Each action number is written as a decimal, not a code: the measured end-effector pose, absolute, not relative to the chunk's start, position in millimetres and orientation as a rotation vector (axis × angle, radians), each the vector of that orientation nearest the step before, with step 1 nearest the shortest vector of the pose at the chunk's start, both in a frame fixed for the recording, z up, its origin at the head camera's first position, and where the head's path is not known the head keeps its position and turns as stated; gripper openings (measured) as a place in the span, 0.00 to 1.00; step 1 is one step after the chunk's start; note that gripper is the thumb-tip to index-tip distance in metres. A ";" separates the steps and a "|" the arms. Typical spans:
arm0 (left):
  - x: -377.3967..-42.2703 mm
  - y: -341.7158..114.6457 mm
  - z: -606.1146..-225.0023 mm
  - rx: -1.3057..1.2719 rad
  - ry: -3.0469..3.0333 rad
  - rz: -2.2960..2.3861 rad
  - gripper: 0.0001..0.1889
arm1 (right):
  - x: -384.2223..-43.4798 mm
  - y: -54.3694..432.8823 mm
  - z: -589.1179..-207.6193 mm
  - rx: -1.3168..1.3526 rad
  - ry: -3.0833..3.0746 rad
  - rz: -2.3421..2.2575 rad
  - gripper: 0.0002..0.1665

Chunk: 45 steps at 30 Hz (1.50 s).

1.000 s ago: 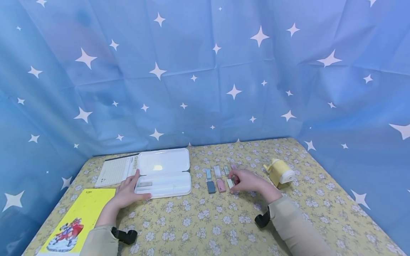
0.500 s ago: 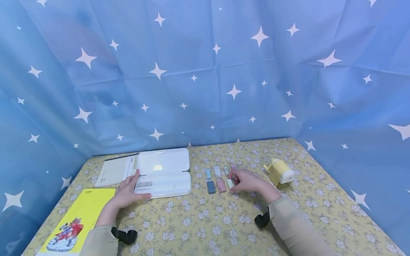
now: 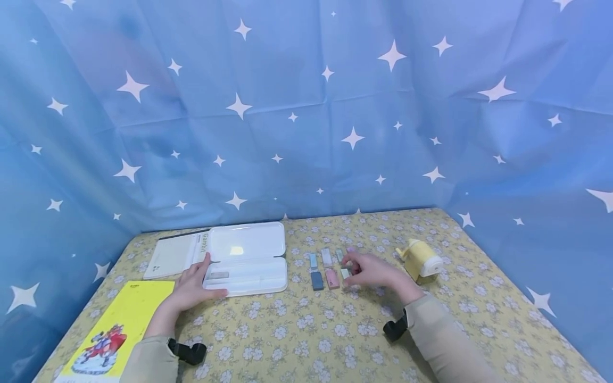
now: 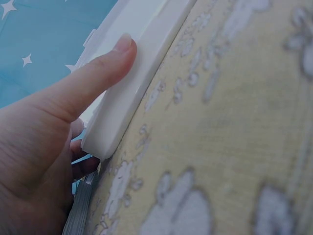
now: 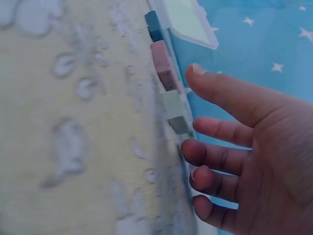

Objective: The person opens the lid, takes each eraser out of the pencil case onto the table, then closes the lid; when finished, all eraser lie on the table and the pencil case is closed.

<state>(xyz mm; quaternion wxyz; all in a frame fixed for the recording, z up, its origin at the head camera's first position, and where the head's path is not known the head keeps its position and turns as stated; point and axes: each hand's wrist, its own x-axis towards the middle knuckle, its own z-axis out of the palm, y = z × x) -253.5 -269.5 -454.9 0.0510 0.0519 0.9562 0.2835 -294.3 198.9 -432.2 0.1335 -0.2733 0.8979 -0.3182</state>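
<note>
My left hand (image 3: 191, 287) holds the left end of an open white pencil case (image 3: 273, 284). Its thumb lies against the front wall in the left wrist view, and the other fingers are around the end. My right hand (image 3: 371, 270) hovers by a pale green eraser (image 5: 174, 111), its fingers loosely bent and a gap showing between thumb and fingers in the right wrist view. Beside that eraser lie a pink eraser (image 3: 332, 279) and a dark blue eraser (image 3: 317, 281). Behind them stand a light blue eraser (image 3: 313, 260), a whitish eraser (image 3: 326, 257) and a green one, partly hidden.
A yellow pencil sharpener (image 3: 421, 259) with a crank stands to the right. On the left lie a lined notepad (image 3: 172, 255), partly behind the case, and a yellow booklet (image 3: 139, 303) beneath the left forearm. A flowered cloth (image 3: 287, 340) covers the table; a blue starred curtain (image 3: 306, 133) hangs behind.
The head view has shifted slightly. Both hands keep nearly the same places, and the case and erasers stay where they were.
</note>
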 end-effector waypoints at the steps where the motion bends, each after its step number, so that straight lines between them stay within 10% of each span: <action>1: -254.1 -269.6 -455.1 0.158 2.908 0.862 0.66 | -294.8 198.6 -430.3 -0.802 2.612 -0.916 0.26; 21: -255.7 -270.9 -456.4 0.166 2.921 0.876 0.65 | -319.4 63.9 -379.0 -1.068 2.475 -0.683 0.22; 45: -260.7 -273.0 -461.9 0.111 2.933 0.849 0.66 | -347.1 -69.7 -411.1 -1.060 2.388 -0.822 0.21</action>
